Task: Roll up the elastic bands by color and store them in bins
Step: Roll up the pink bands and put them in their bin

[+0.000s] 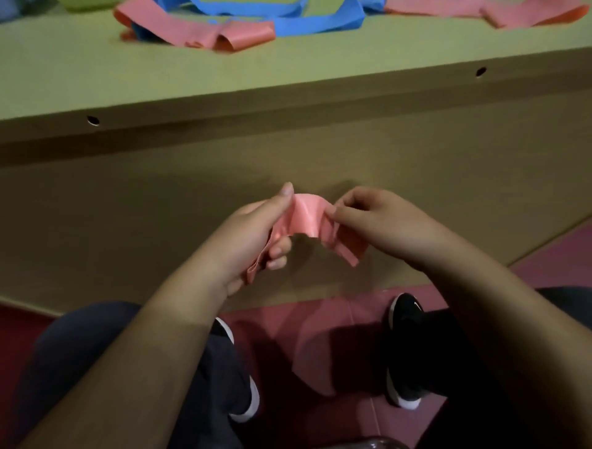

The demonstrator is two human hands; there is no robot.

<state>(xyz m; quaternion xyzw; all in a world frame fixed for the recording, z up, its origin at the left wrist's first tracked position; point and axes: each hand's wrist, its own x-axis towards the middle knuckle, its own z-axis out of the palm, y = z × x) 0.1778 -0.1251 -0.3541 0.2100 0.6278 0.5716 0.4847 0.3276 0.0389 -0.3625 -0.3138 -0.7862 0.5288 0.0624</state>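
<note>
A pink elastic band [306,219] arches between both hands, below the table's front edge and in front of its side panel. My left hand [256,234] grips a folded bunch of it, thumb on top and fingers curled under. My right hand [374,221] pinches the band's other side between thumb and fingertips, with a loose end hanging beneath. On the table lie more pink bands [198,30], blue bands [288,19] tangled among them, and another pink band [499,12] at the far right.
The table [320,64] is pale green with a brown side panel [128,208]. A green bin's edge [86,4] shows at the top left. My legs and black shoes [404,349] stand on a reddish floor below.
</note>
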